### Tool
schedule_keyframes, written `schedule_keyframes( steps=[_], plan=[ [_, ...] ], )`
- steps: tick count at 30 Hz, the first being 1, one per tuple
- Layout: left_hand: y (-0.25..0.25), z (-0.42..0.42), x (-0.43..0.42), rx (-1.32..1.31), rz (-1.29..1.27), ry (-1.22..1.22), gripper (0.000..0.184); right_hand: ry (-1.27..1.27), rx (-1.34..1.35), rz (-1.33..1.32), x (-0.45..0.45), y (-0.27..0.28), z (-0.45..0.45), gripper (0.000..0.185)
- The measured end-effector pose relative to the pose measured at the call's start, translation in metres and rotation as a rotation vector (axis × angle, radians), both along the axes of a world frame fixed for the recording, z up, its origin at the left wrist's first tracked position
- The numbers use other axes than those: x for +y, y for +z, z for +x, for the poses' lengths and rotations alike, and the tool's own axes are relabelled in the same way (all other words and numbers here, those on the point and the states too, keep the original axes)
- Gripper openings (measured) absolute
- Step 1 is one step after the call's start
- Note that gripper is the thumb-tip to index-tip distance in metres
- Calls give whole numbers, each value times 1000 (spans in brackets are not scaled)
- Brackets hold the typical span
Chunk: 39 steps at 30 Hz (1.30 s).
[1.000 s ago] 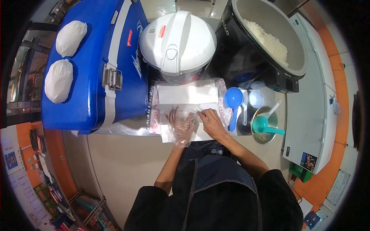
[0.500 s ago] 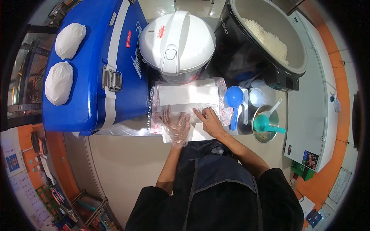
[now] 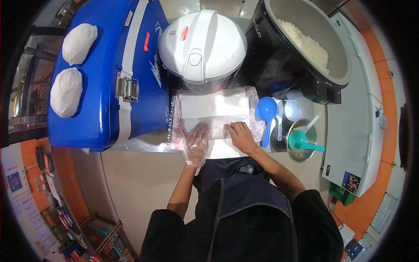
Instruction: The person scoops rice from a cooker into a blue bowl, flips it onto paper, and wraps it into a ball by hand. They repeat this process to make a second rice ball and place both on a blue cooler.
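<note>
White paper sheets (image 3: 214, 106) lie on a pink-printed plastic bag (image 3: 176, 131) at the counter's front. A folded part of the paper (image 3: 219, 129) runs between my hands. On its left end rests my left hand (image 3: 197, 142), in a clear plastic glove, with its fingers spread. My bare right hand (image 3: 241, 137) touches the right end, its fingers bent over the paper edge. Whether the fingertips pinch the edge is too small to tell.
Behind the paper stand a white rice cooker (image 3: 203, 48) and a large black pot of rice (image 3: 305, 43). At right are a blue scoop (image 3: 266, 109) and a steel bowl (image 3: 301, 156). Two white wrapped bundles (image 3: 66, 92) lie on a blue cooler box (image 3: 102, 105).
My left hand has shifted slightly left along the paper. The fingers of my right hand, with the index stretched out half a second ago, are now more bent.
</note>
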<state>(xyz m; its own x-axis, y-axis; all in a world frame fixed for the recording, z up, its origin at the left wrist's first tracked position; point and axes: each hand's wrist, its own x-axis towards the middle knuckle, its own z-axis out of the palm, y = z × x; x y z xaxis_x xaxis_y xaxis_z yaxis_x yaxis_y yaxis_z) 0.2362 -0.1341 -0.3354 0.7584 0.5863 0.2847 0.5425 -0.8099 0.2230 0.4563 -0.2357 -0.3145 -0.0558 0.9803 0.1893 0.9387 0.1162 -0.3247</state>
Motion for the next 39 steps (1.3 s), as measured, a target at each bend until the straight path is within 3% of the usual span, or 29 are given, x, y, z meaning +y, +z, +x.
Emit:
schedule_keyframes(
  steps=[5,13,14,16,18,21,24,26,30,32,33,35,37,39],
  plan=[
    [1,-20,0,-52,-119,-58,51,-57,89,3,-2,-10,2,29],
    [-16,-50,39,38,-162,-365,42,51,123,-43,-18,21,9,43],
    [-21,-53,43,40,-66,-372,45,54,120,-77,-19,21,9,44],
    [-53,-54,50,27,-109,-338,43,78,86,-59,-18,19,11,45],
    [-53,-50,58,9,-147,-311,42,95,45,-36,-19,16,14,45],
    [-17,-41,65,8,-55,-413,37,99,6,-7,-22,10,15,47],
    [-19,-38,68,-39,11,-405,33,94,-7,24,-15,4,17,45],
    [-24,-32,66,-8,-76,-301,22,43,60,-9,-5,12,17,39],
    [-7,-24,56,131,-151,-199,30,40,122,-95,14,32,21,28],
    [-25,-19,55,-79,401,-99,52,-267,295,-310,26,46,18,21],
    [-27,-14,55,-82,401,-97,52,-266,291,-309,30,44,20,21],
    [-12,2,61,58,-776,321,71,-372,368,-512,42,40,23,30],
    [-63,-3,78,16,-748,284,70,-352,276,-547,52,41,23,39],
    [-56,-2,82,-27,-717,246,69,-331,180,-579,59,43,24,48]
  ],
)
